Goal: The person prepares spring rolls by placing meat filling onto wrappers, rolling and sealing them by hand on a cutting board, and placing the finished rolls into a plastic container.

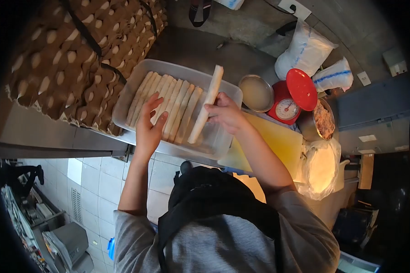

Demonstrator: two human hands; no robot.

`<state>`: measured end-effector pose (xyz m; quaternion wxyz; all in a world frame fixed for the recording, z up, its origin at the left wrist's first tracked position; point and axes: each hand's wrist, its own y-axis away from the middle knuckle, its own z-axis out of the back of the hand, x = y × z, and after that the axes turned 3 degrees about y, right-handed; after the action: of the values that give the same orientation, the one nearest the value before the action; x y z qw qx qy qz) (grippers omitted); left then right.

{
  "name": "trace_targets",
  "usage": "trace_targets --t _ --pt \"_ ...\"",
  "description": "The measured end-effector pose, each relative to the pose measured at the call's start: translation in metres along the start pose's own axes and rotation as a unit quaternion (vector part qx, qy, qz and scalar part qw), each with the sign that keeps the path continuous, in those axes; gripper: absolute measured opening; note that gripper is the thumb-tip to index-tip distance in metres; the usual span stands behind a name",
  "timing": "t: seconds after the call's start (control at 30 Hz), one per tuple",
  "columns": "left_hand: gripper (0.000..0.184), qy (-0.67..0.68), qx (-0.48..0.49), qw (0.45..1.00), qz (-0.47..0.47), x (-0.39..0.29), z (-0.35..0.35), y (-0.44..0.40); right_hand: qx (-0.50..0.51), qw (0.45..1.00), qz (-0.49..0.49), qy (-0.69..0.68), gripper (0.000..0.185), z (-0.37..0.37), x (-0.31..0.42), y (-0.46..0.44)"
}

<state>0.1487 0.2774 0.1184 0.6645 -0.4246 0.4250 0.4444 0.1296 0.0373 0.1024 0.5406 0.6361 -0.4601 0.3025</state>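
My right hand grips a long, pale uncooked spring roll, pinched around its middle and held at a slant over the right part of a clear plastic bin. Inside that bin, several similar rolls lie side by side in a row, filling its left and middle. My left hand hovers at or just over these rolls, fingers apart and holding nothing; whether its fingertips touch them I cannot tell.
Stacked egg trays with eggs stand left of the bin. On the right are a metal bowl, a red dial scale, a yellow cutting board, a pan of filling, a plastic-covered pale stack and white bags.
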Motion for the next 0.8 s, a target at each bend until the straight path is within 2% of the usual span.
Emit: trace_targets --t 0.13,0.17,0.2,0.23,0.27,0.33,0.37,0.43,0.53,0.63,0.73,0.8 --pt "0.048 -0.022 0.092 0.995 -0.044 0.017 0.002 -0.032 -0.100 0.985 -0.121 0.066 0.035 -0.012 -0.049 -0.039" --pt "0.048 -0.038 0.117 0.990 -0.065 0.024 -0.001 -0.042 -0.101 0.989 -0.100 0.025 0.037 -0.010 -0.065 -0.047" --pt "0.047 -0.054 0.141 0.985 -0.088 0.032 -0.008 -0.051 -0.080 0.988 -0.116 0.060 0.040 -0.012 -0.067 -0.050" --pt "0.037 -0.022 0.152 0.981 -0.115 0.036 -0.018 -0.061 -0.057 0.985 -0.133 0.095 0.042 -0.013 -0.066 -0.054" --pt "0.033 -0.071 0.204 0.970 -0.108 0.038 -0.026 -0.070 -0.033 0.980 -0.149 0.129 0.045 -0.014 -0.066 -0.057" --pt "0.025 -0.172 0.305 0.932 -0.096 0.024 -0.038 -0.089 -0.084 0.959 -0.152 0.225 0.048 -0.027 -0.055 -0.055" --pt "0.024 -0.177 0.334 0.914 -0.147 0.030 -0.048 -0.100 -0.109 0.943 -0.154 0.273 0.050 -0.032 -0.050 -0.054" --pt "0.021 -0.185 0.386 0.869 -0.249 0.050 -0.073 -0.120 -0.089 0.935 -0.165 0.302 0.050 -0.032 -0.045 -0.049" --pt "0.016 -0.227 0.455 0.796 -0.330 0.070 -0.102 -0.137 -0.087 0.924 -0.161 0.337 0.048 -0.030 -0.050 -0.032" --pt "0.012 -0.299 0.435 0.763 -0.374 0.089 -0.116 -0.139 -0.063 0.939 -0.167 0.295 0.044 -0.038 -0.059 -0.018" --pt "0.011 -0.270 0.406 0.776 -0.400 0.098 -0.115 -0.139 -0.050 0.948 -0.154 0.274 0.038 -0.044 -0.068 -0.018" --pt "0.012 -0.282 0.427 0.763 -0.395 0.095 -0.108 -0.141 -0.050 0.955 -0.156 0.249 0.037 -0.045 -0.069 -0.019"
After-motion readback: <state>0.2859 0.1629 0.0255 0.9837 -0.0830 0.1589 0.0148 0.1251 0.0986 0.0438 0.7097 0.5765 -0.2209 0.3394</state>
